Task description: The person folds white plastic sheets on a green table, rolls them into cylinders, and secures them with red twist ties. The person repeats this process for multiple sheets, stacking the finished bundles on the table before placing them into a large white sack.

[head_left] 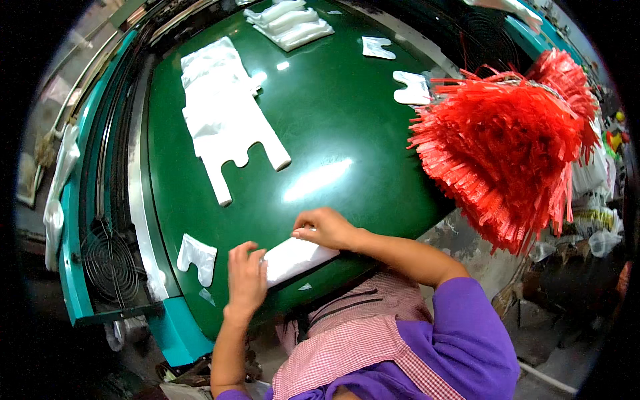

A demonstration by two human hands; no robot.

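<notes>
A folded stack of white plastic bags (pixel 298 261) lies near the front edge of a green tabletop (pixel 300 127), close to my body. My left hand (pixel 247 275) is at its left end, fingers bent, with the thumb side against the plastic. At the far edge of the same stack, my right hand (pixel 325 229) pinches the plastic between thumb and curled fingers. Beyond them, white T-shirt-style plastic bags (pixel 217 110) lie flat in a stack, handles toward me. Left of my left hand sits a small U-shaped white plastic cut-off (pixel 197 259).
A big bundle of shredded red plastic strips (pixel 507 147) hangs at the right, over the table's side. Another folded white pile (pixel 290 25) lies at the far edge. Two small white cut-offs (pixel 412 88) rest at the far right. A teal machine frame (pixel 177 331) borders the left.
</notes>
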